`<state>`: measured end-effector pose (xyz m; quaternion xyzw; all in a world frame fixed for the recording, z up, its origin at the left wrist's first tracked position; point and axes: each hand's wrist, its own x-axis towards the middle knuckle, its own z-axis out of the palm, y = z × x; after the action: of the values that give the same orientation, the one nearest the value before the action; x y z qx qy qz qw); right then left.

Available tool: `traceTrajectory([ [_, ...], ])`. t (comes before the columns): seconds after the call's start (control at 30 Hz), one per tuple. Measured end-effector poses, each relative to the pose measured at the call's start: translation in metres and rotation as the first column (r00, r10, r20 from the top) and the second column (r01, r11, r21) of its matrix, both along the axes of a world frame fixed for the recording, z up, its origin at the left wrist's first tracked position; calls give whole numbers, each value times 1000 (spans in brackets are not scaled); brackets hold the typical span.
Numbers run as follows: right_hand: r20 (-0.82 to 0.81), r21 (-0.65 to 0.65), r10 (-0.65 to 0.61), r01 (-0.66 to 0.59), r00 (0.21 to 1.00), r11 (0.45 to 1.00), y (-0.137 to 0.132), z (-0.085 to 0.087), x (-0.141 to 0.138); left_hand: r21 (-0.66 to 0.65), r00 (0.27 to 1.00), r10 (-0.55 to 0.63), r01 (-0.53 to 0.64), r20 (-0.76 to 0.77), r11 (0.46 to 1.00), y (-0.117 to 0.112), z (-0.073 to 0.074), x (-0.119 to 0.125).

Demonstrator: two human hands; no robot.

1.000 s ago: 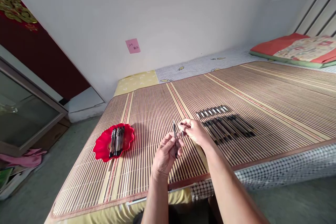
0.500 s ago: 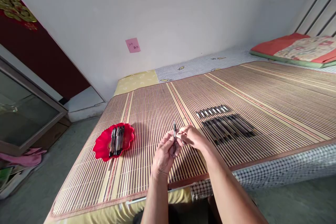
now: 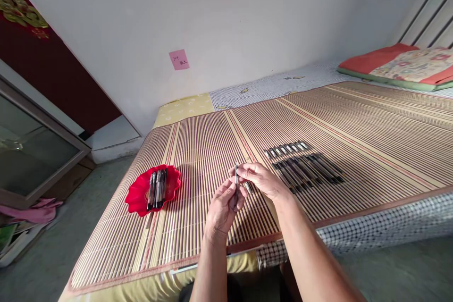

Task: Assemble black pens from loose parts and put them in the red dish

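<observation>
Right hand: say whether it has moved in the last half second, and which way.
Yes: the right hand has moved slightly up the picture against the pink note, its fingers now at the upper end of the pen.

Slatted mat (image 3: 198,151) | red dish (image 3: 136,194) left | pens (image 3: 300,174) right | caps (image 3: 288,148) beyond

Surfaces: plastic, slats, paper, cloth

Bowl (image 3: 136,193), left of centre: seen as glossy red plastic. Pens (image 3: 157,191) laid within: smooth, shiny plastic. Mat (image 3: 198,151), across centre: formed of ribbed, wood-like slats, edged with cloth. Note (image 3: 179,59), upper middle: matt pink paper. Bedding (image 3: 406,67), right edge: printed cloth.
</observation>
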<state>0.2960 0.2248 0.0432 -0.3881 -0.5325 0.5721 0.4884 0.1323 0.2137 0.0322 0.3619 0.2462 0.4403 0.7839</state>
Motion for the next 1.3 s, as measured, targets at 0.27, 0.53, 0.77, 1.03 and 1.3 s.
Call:
traceTrajectory([
  [0.27,-49,-25,-4,3,999,1000,-2,5,-4,34,999,-21,22,-27,999,1,-3,0],
  [0.53,-180,-85,70,-86,981,993,-2,3,-7,36,1000,-7,7,-17,999,1,0,1],
  [0.77,-215,-107,13,-37,976,994,1,2,-9,28,999,19,-18,-28,999,3,1,1],
  [1.03,-183,-64,-3,-9,983,998,7,3,-5,-22,997,66,-67,-40,997,10,-5,0],
  [1.3,-176,-55,-2,-8,984,998,13,-5,-5,-25,990,110,-112,-93,993,15,-10,-5],
])
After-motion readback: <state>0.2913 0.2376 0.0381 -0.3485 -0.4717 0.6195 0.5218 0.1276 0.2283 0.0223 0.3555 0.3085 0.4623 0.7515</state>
